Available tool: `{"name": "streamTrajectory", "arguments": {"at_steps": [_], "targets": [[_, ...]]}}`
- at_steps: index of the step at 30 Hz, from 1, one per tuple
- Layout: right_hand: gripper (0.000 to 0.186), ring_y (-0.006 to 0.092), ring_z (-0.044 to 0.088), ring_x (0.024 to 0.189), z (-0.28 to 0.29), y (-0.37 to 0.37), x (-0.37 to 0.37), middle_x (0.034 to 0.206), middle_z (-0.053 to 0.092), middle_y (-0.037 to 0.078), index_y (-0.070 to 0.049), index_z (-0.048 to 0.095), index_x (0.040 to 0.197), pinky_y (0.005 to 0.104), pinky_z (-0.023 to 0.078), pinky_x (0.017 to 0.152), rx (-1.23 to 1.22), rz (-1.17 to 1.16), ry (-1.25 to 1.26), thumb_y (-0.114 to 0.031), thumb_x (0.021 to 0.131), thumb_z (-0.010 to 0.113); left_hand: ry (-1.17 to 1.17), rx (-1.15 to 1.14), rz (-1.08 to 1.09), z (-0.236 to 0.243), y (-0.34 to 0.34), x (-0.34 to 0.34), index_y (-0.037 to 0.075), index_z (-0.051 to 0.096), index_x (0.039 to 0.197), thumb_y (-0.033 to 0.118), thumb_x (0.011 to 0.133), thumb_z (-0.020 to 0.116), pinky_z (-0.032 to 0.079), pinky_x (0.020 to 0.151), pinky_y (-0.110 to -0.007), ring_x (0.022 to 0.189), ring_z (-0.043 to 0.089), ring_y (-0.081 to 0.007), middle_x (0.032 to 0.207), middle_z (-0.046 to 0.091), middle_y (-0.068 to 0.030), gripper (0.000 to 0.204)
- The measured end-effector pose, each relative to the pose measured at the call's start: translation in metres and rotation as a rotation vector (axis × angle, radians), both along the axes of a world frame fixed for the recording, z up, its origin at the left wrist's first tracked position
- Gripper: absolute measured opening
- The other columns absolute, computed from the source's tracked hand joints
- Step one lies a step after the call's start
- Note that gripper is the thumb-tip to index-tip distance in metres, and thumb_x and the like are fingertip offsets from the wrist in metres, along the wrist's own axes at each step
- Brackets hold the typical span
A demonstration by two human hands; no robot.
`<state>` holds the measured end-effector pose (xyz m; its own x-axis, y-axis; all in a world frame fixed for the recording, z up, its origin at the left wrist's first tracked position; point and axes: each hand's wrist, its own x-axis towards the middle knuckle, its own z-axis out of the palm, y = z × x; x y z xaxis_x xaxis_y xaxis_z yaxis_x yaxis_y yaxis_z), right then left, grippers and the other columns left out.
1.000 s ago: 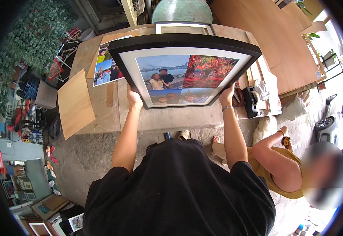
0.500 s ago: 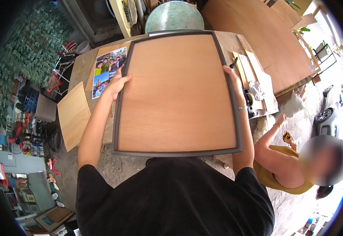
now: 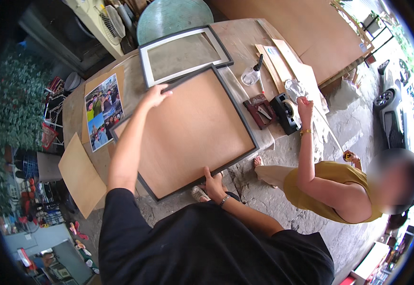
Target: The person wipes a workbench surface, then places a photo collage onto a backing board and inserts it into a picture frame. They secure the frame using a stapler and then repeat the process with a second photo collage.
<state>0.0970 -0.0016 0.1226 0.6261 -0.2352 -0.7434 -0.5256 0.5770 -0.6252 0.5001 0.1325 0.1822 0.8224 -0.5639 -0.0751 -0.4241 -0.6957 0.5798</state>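
A large dark-edged picture frame [image 3: 192,130] with a brown board filling it is held in both my hands. It is turned at a slant above the near part of the work table. My left hand [image 3: 154,97] grips its far left edge, the thumb lying over the board. At the near edge my right hand [image 3: 213,185] holds on, thumb on top and the other fingers partly hidden below. Just beyond lies a second dark frame [image 3: 145,64] with a white mat inside. Left of my left forearm is a printed photo collage [image 3: 103,114] on brown board.
Right on the table are a tape dispenser [image 3: 287,114], a dark red box-like thing [image 3: 259,111] and a clear bottle [image 3: 250,76]. A person [image 3: 328,190] on the right holds a tape measure [image 3: 347,156] with its strip drawn out. A round greenish tabletop [image 3: 173,19] stands behind.
The board-filled frame has turned and come left and nearer, uncovering the matted frame. My right hand has moved from its right side to its near edge. The person's measuring strip now shows drawn out.
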Motion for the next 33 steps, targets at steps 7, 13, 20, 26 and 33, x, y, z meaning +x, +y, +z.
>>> {"name": "streamTrajectory", "arguments": {"at_steps": [7,13,20,26,33], "targets": [[0.066,0.0492,0.058,0.11,-0.05,-0.048,-0.009,0.138,0.043,0.032,0.002,0.027,0.143,0.0502,0.06,0.075,0.68,-0.123,0.042,-0.04,0.099,0.054,0.027,0.121,0.085,-0.069,-0.057,0.006,0.018,0.071,0.108,0.038,0.087,0.069,0.05,0.083,-0.041,0.1,0.065,-0.0315,0.104,0.068,-0.0111,0.029],[0.062,0.0303,0.072,0.079,-0.049,-0.027,0.03,0.089,0.071,0.021,0.011,0.062,0.107,0.0394,0.059,0.066,0.295,0.353,0.259,-0.049,0.097,0.053,-0.116,0.177,0.253,-0.101,-0.055,0.013,0.013,0.07,0.114,0.035,0.084,0.072,0.05,0.087,-0.043,0.103,0.063,-0.0315,0.111,0.066,-0.0094,0.036],[0.022,0.0157,0.069,0.07,0.096,-0.136,0.096,0.074,0.069,0.007,-0.001,0.067,0.102,0.0314,0.054,0.068,-0.283,0.856,-0.435,-0.019,0.099,0.056,-0.52,-0.006,0.432,-0.081,-0.07,-0.073,0.012,0.061,0.127,0.025,0.086,0.071,0.034,0.108,-0.051,0.131,0.044,-0.0363,0.136,0.053,-0.0139,0.044],[0.02,0.0176,0.067,0.087,0.374,-0.197,0.143,0.099,0.066,0.012,-0.001,0.063,0.109,0.0316,0.053,0.076,-1.123,0.365,-0.981,-0.013,0.095,0.056,-0.268,-0.225,0.391,-0.059,-0.034,-0.229,0.007,0.069,0.106,0.015,0.091,0.063,0.04,0.103,-0.047,0.123,0.052,-0.0368,0.126,0.06,-0.0144,0.018],[0.025,0.0214,0.065,0.091,0.414,-0.146,0.128,0.103,0.064,0.014,-0.002,0.059,0.114,0.034,0.052,0.079,-1.383,1.171,-0.793,-0.016,0.094,0.057,0.037,-0.373,0.421,-0.056,0.022,-0.299,0.002,0.07,0.098,0.015,0.094,0.059,0.049,0.093,-0.04,0.105,0.063,-0.0317,0.108,0.068,-0.0152,0.018]]}}
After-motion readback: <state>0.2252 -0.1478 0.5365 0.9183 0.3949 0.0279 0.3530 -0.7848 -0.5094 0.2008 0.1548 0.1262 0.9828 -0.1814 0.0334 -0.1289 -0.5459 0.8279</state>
